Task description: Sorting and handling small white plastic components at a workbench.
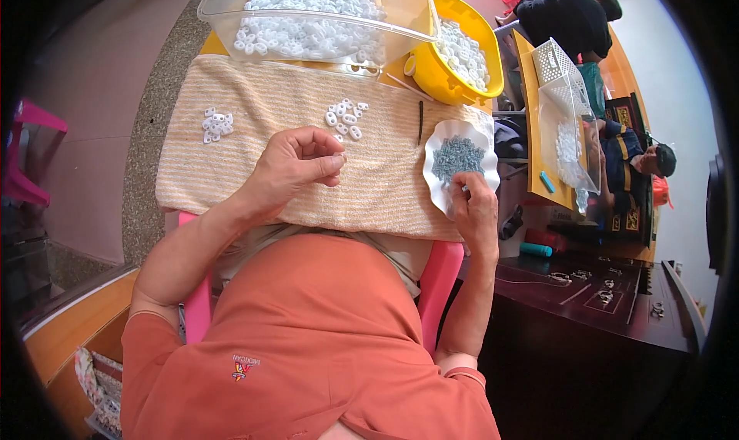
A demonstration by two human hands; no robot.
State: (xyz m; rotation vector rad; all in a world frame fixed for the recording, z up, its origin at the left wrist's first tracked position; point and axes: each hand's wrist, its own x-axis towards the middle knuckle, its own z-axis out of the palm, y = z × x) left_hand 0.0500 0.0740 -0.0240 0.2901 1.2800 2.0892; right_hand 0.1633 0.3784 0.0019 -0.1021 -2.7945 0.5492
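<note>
My left hand (296, 163) is held over the towel, thumb and forefinger pinched together with a bit of a small white piece (344, 156) showing at their tips. Just beyond it lies a loose group of white oval plastic pieces with holes (348, 118). A second little heap of white pieces (218, 124) sits farther left. On the right, my right hand (475, 205) dips into a white scalloped dish (439, 194) of tiny grey-blue pieces (457, 157). Its fingertips are closed among them, and what they pinch is hidden.
A striped towel (254, 163) covers the table. At its far side stand a clear bin (315, 51) of white pieces and a yellow tub (456, 91) of more. A dark thin stick (420, 123) lies near the dish. Two people (566, 20) are by another table at right.
</note>
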